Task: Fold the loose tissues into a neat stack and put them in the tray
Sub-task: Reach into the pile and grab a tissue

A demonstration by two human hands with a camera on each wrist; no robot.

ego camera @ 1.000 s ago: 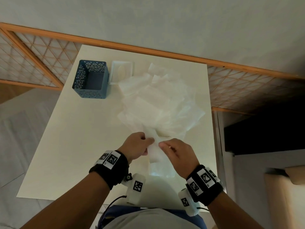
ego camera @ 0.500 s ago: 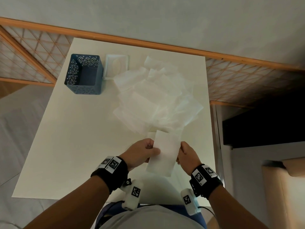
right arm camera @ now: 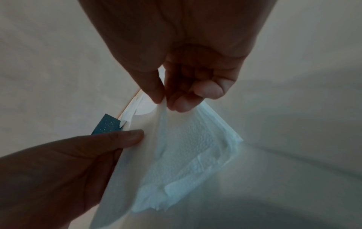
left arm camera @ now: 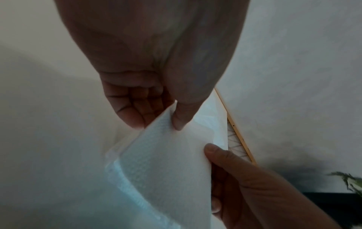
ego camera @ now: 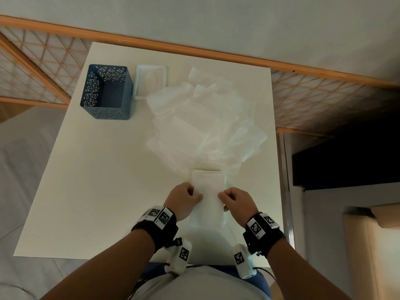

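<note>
A white tissue is held up over the near part of the white table. My left hand pinches its left edge between thumb and fingers, as the left wrist view shows on the tissue. My right hand pinches the right edge; the right wrist view shows thumb and fingers on the tissue. A spread pile of loose tissues lies beyond. The shallow white tray sits at the far left, beside the pile.
A blue perforated box stands left of the tray. An orange wooden lattice rail runs behind the table. The table's right edge is close to my right hand. A dark cabinet lies to the right.
The tissue came out of the pile's near edge and now hangs spread flat between both hands, which moved apart to its side edges and slightly toward me.
</note>
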